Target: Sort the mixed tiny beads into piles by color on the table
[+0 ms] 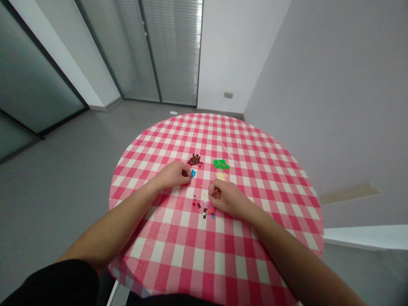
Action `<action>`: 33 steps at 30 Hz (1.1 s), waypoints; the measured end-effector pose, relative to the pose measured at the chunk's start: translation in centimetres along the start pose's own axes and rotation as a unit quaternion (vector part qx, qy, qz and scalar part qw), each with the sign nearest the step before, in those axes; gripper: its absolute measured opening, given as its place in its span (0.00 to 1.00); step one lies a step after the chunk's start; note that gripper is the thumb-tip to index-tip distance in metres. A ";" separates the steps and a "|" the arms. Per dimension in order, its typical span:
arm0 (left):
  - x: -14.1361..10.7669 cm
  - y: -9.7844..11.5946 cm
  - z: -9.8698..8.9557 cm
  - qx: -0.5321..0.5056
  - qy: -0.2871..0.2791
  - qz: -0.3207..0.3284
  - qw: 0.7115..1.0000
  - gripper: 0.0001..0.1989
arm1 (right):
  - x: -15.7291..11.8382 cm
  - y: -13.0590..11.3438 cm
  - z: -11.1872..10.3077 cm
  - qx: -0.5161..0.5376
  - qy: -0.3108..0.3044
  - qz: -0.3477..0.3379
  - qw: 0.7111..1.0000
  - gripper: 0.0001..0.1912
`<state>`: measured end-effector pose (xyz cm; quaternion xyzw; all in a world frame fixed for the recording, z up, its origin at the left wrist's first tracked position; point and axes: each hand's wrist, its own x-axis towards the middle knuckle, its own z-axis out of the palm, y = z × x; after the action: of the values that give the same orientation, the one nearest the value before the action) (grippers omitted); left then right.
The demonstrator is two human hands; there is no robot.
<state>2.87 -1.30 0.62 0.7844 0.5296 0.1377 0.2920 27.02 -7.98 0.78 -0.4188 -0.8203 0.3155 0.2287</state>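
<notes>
My left hand [174, 174] rests on the table with its fingers pinched together beside a small cluster of blue pieces [193, 173]. Whatever it may hold is too small to make out. Just beyond it lies a pile of dark brown pieces [194, 160]. My right hand [228, 197] is curled closed, thumb and fingertips together, at the right edge of scattered mixed small pieces [204, 211] in brown, red, blue and other colours. Its contents are hidden. Past its knuckles are cream pieces [221, 176], partly covered by the hand, and a pile of green pieces [221, 164].
The round table has a red-and-white checked cloth [204, 272]. Beyond it are a glass partition with blinds [172, 51] and a white wall with a socket [228, 95]. A grey wall [344, 106] stands to the right, and grey floor [79, 170] shows on the left.
</notes>
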 end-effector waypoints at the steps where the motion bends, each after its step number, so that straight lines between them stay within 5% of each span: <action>1: 0.0 -0.1 0.1 0.000 0.002 0.002 1.000 0.06 | 0.0 0.0 -0.1 0.019 0.012 0.006 1.000 0.08; 10: 0.3 -0.6 0.6 -0.020 0.004 0.042 0.999 0.07 | 0.4 0.5 -0.1 0.120 0.114 -0.007 0.986 0.06; 33: -0.3 -0.5 -1.4 -0.031 -0.020 0.085 0.996 0.07 | 0.5 1.1 0.0 0.165 0.132 0.024 0.977 0.10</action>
<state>1.66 -1.04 1.49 0.8195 0.4508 0.1622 0.3144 27.35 -7.05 0.01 -0.4328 -0.7091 0.3941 0.3931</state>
